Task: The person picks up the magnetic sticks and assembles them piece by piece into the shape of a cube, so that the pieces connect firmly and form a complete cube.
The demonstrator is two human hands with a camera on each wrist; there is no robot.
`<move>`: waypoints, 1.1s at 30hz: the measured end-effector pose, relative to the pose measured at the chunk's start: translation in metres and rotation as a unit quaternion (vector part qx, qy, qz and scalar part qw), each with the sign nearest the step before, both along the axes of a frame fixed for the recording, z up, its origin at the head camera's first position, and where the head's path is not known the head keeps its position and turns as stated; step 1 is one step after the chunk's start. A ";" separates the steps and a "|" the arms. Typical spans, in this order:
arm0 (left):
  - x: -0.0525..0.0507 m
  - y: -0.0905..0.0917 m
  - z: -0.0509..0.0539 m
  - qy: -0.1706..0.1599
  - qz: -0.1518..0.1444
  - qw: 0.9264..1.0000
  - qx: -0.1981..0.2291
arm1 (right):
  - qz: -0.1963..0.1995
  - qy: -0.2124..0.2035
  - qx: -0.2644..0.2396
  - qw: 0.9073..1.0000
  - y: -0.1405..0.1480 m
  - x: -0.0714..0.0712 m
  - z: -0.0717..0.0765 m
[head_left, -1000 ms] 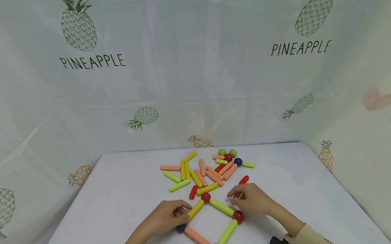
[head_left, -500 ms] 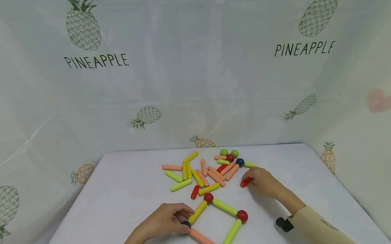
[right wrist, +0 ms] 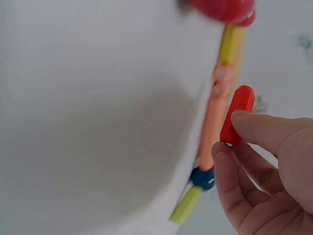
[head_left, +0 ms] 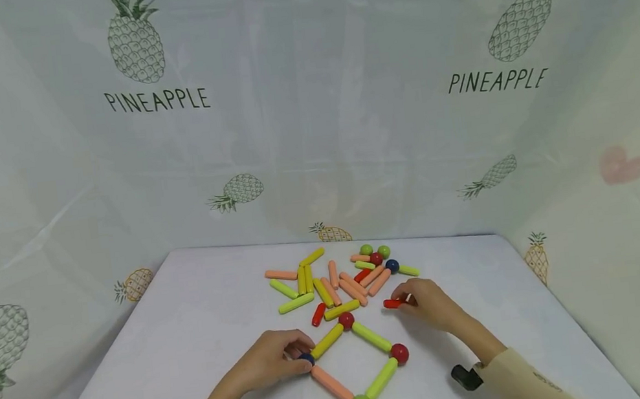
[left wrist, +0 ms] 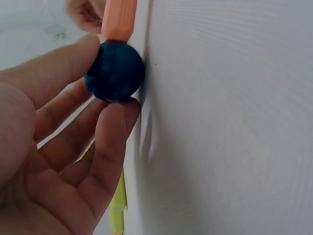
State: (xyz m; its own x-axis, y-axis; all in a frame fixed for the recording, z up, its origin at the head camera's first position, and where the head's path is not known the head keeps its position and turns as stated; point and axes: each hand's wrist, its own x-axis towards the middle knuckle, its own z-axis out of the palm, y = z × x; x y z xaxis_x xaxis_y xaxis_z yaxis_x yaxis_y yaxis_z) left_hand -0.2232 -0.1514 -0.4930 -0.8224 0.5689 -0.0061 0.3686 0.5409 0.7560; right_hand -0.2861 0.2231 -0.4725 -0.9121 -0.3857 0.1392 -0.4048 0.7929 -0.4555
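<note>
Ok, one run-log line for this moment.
left hand: pinches blue ball | right hand: pinches short red stick | stick-and-ball outline: four-sided, blue ball at left corner | loose pieces: beyond outline

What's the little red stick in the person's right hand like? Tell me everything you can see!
The red stick is short, bright red and straight, with flat-looking sides and a rounded tip. It looks like smooth plastic. The right hand pinches it between thumb and fingers, covering part of it. In the head view it lies nearly sideways, its free end pointing left. It seems to be held just off the white table, and nothing but the hand visibly touches it.
</note>
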 end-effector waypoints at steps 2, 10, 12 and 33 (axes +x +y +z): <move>0.000 0.001 0.000 0.001 0.010 1.000 0.000 | 0.018 0.003 -0.018 1.000 -0.008 0.009 0.006; 0.000 0.009 0.002 -0.015 0.023 1.000 0.011 | 0.105 -0.022 -0.049 0.993 -0.049 0.042 0.017; 0.000 0.011 0.002 -0.023 0.021 0.999 0.012 | 0.119 -0.024 -0.049 0.991 -0.057 0.046 0.015; -0.004 0.017 -0.001 -0.015 0.009 1.000 0.010 | 0.165 -0.054 -0.054 0.983 -0.102 0.057 -0.012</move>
State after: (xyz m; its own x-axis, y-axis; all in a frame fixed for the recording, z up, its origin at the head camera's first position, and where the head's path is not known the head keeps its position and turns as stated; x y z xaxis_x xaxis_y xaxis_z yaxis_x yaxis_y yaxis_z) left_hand -0.2272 -0.1344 -0.4939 -0.8326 0.5535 -0.0198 0.3355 0.5324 0.7771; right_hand -0.2291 0.1215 -0.4846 -0.7515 -0.6513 0.1051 -0.5769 0.5714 -0.5837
